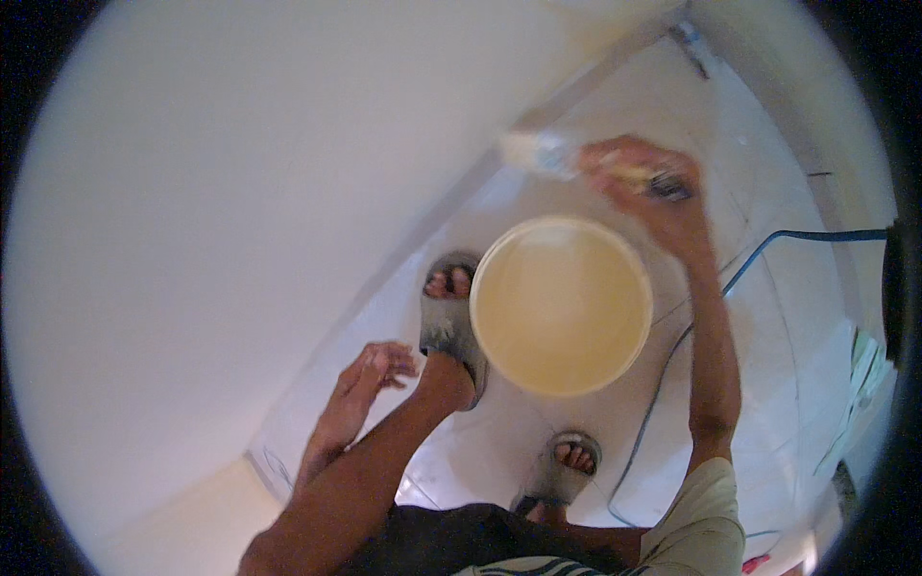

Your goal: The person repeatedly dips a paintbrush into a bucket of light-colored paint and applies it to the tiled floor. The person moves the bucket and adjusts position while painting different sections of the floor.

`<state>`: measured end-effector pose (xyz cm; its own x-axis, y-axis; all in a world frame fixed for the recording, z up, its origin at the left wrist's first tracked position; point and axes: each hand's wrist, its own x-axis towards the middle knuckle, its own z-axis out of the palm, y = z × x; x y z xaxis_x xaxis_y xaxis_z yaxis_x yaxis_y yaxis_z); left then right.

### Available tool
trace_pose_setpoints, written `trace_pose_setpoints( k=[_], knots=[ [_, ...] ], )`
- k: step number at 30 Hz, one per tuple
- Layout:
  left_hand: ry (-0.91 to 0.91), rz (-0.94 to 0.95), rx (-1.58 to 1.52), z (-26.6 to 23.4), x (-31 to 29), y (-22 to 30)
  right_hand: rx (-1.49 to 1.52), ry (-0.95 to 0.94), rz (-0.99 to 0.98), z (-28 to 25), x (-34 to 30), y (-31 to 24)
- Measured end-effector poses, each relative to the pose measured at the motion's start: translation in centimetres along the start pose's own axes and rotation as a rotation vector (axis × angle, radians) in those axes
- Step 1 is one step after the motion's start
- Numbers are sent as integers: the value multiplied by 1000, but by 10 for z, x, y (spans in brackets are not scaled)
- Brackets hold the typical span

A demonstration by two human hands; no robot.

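A broad pale wall filled the left of the frame, its base bordered by a darker skirting strip running diagonally to the upper right. Left of centre, the left hand hung beside the person's bare lower leg, its fingers loosely bent and slightly apart, with whitish marks on the skin. Just above and to the right, a grey slipper enclosed one foot on the pale floor. At the centre stood a round, pale yellow bucket, viewed from above; its rim adjoined the slipper in this view, though contact could not be determined. The interior appeared cream-yellow, its fill level unclear. Above the bucket, a brush-like tool, blurred, extended leftward with its whitish end near the skirting strip. Below the bucket lay the second grey slipper, likewise worn. The right hand, at the upper right of centre, was closed around the tool, a dark part of which showed at the palm. In the upper right corner, a small narrow object lay on the floor. A blue cable curved along the right side toward a dark object at the edge.
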<state>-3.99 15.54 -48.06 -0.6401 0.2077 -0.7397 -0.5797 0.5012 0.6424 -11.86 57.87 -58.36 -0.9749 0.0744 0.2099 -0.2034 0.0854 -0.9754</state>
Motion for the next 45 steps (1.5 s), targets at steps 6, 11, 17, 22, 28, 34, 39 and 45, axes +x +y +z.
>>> trace_pose_setpoints(
  k=[6,11,17,22,28,34,39,45],
  knots=[
    [-174,73,82,10,29,54,-344,-224,-163,-87,-1,-137],
    [-131,116,-136,35,70,49,-344,-441,-9,-20,-21,-158],
    [-157,114,-346,76,53,31,-386,-317,348,36,-42,-152],
    [-214,310,-299,100,40,-27,-509,-244,511,54,-85,-121],
    [-249,369,-369,109,47,-38,-610,-261,536,47,-95,-100],
    [-234,344,-195,103,75,-20,-635,-236,558,42,-94,-101],
    [-204,386,-182,114,88,-20,-568,-194,450,28,-111,-98],
    [-195,437,-90,117,94,-11,-539,205,437,-18,-143,-131]
  ],
)
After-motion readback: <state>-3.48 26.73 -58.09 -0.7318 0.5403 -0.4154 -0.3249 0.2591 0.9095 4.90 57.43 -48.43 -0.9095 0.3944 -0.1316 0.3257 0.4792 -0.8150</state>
